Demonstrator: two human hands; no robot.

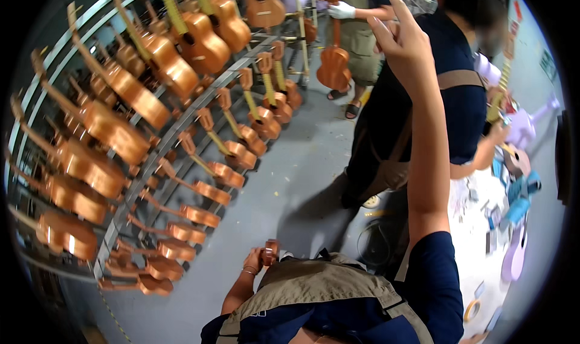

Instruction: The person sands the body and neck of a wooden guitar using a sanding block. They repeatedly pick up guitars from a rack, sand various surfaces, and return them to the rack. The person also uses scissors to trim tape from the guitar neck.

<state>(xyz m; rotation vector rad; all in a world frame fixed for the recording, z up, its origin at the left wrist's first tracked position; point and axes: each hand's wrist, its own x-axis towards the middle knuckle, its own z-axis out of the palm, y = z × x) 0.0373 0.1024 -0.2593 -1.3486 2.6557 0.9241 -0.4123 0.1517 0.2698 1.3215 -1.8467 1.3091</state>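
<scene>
My left hand (254, 260), low by my apron, is closed round a small brown wooden ukulele (270, 251); only its end shows, and the rest is hidden behind my body. High in front of me, my right hand (406, 45) is raised with the index finger stretched upward and the thumb apart. Nothing shows in it, though its other fingers are partly curled and hidden. To the left, brown ukuleles (240, 155) hang in slanting rows on a metal rack (130, 202), within a short reach of my left arm.
A co-worker in dark clothes (450, 48) stands close on the right, by a white workbench (483, 271) with a tape roll (472, 311) and purple ukulele parts (515, 253). Farther off, another person's gloved hand (342, 10) holds a brown ukulele (334, 69). Grey floor (266, 208) lies between.
</scene>
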